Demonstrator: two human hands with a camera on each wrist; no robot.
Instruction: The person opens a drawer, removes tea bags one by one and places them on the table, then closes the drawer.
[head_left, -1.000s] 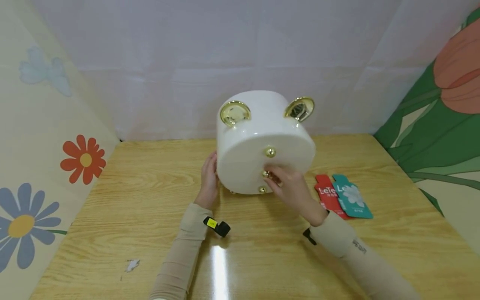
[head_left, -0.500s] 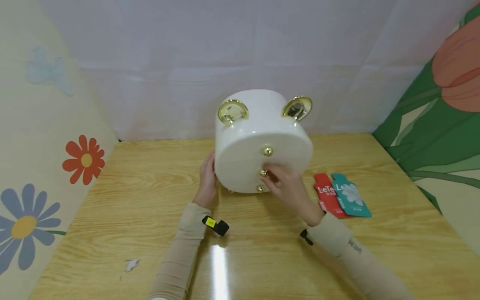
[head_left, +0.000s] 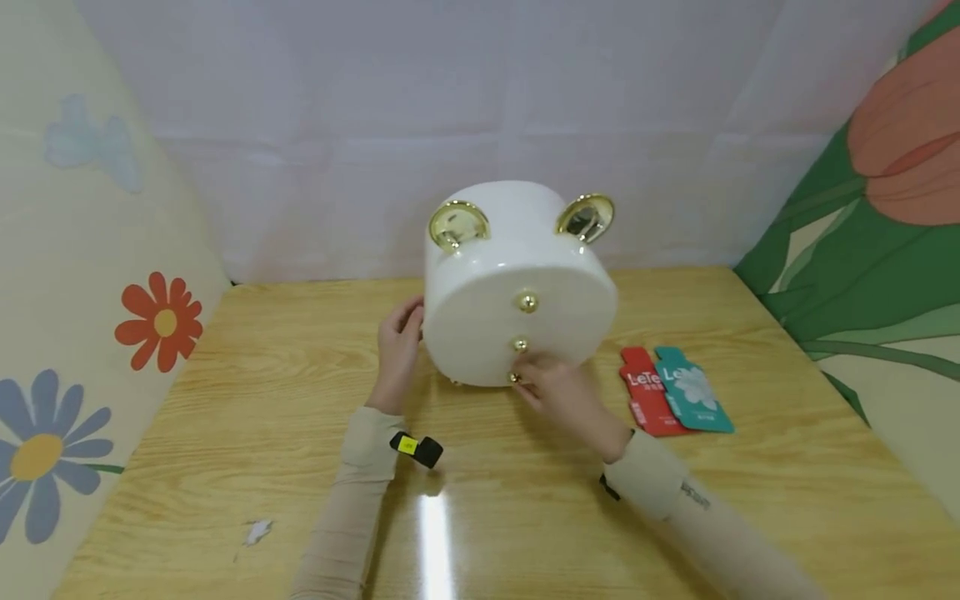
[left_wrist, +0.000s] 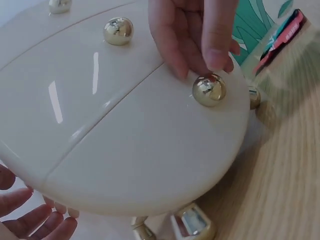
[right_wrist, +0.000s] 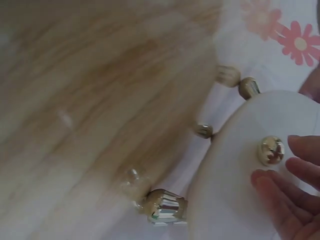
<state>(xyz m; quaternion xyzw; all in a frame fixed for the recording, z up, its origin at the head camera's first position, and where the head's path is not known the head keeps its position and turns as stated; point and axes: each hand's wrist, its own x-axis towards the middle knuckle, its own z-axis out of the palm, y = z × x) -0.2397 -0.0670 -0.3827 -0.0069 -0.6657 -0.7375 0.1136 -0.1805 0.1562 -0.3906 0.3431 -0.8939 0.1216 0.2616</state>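
Note:
A glossy white, rounded storage box [head_left: 480, 333] stands on the table, with two gold ear-shaped pieces on top, gold feet below and a column of gold knobs on its front. Thin seams cross that front in the left wrist view. My right hand [head_left: 562, 392] is at the lowest knob [left_wrist: 209, 90], fingers extended around it; in the right wrist view a small gap shows between fingertips and knob. Beside the box's left side is my left hand [head_left: 397, 350], its fingers [left_wrist: 37, 220] spread and loosely bent, holding nothing. Whether they touch the box I cannot tell.
Right of the box, a red card packet [head_left: 648, 396] and a teal card packet [head_left: 693, 392] lie overlapping on the wooden table [head_left: 300, 417]. A white wall sheet [head_left: 337, 167] hangs behind. Flower-painted panels flank both sides.
My right hand has let go of the middle knob and moved down to the lowest one. The left hand has shifted slightly left, away from the box's side.

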